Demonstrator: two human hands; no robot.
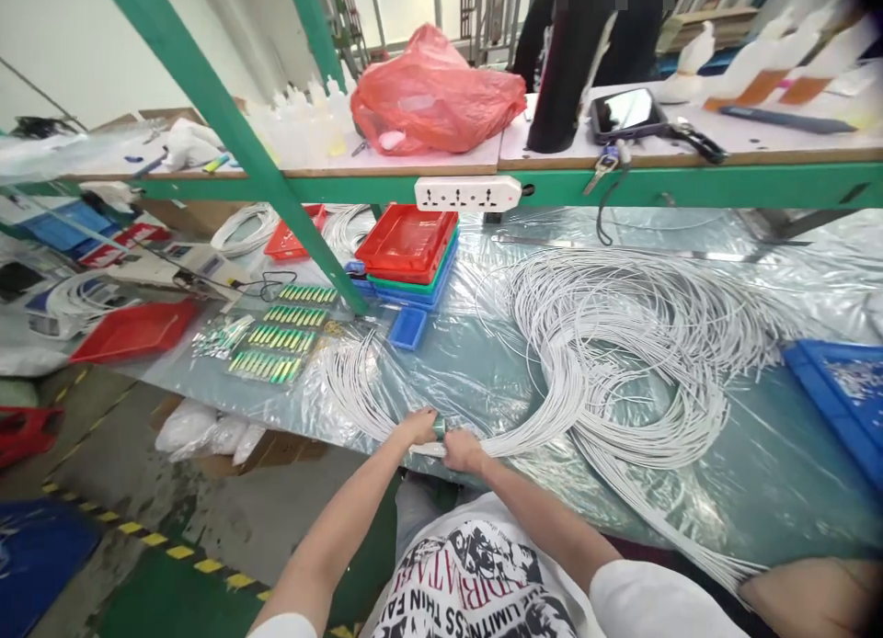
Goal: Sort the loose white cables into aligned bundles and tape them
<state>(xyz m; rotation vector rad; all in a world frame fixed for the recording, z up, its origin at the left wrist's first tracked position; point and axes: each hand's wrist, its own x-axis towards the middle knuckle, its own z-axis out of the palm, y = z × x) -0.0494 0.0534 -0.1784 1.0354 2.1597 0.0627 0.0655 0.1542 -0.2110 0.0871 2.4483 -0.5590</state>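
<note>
A thick bundle of thin white cables curves along the front edge of the table. My left hand is closed around the bundle near its left part. Just to the right, my right hand is also closed on the cables. Between the two hands shows a small dark green piece, perhaps a roll of tape; the fingers partly hide it. The bundle's left end fans out on the plastic-covered table. Rightwards it runs into a large heap of coiled white cables.
Rows of green-yellow parts lie left, near a red tray. Stacked trays and a small blue tray stand ahead. A green shelf beam crosses above. Another person's arm is at lower right, below a blue tray.
</note>
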